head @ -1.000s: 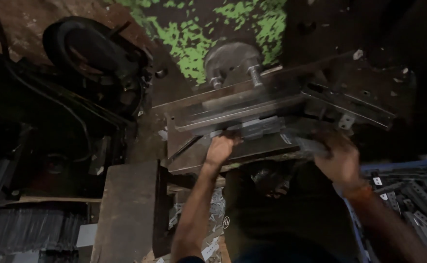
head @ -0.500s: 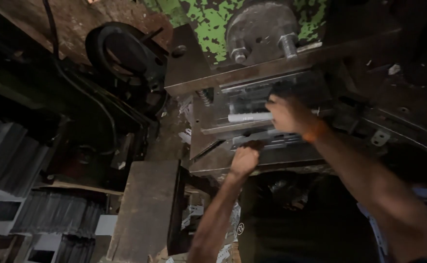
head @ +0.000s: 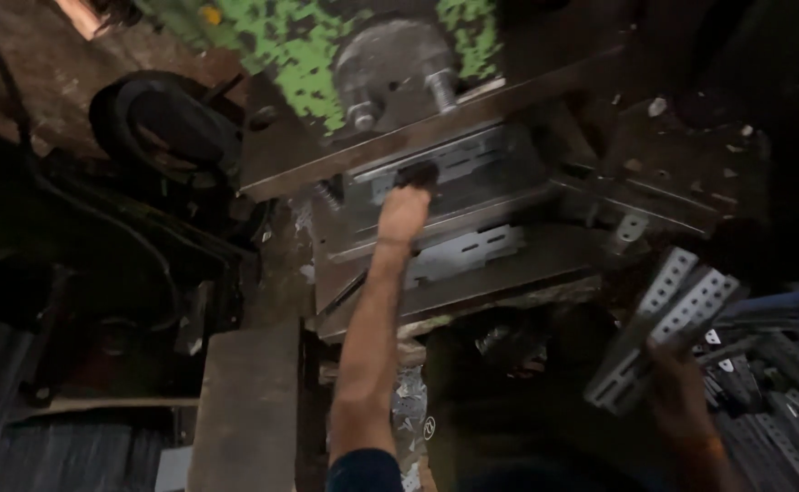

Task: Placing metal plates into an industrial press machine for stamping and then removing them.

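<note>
- Reaching forward into the press die, the left hand closes on a small dark part at the die's upper slotted plate.
- A second slotted strip lies just below that hand on the die, long axis running left to right; the left hand is the nearer one.
- Right of the die and lower, the right hand grips a bundle of perforated angle strips, tilted up toward the die.
- Behind the die rises the press body, green with mottled worn paint; no labels or packages are readable.
</note>
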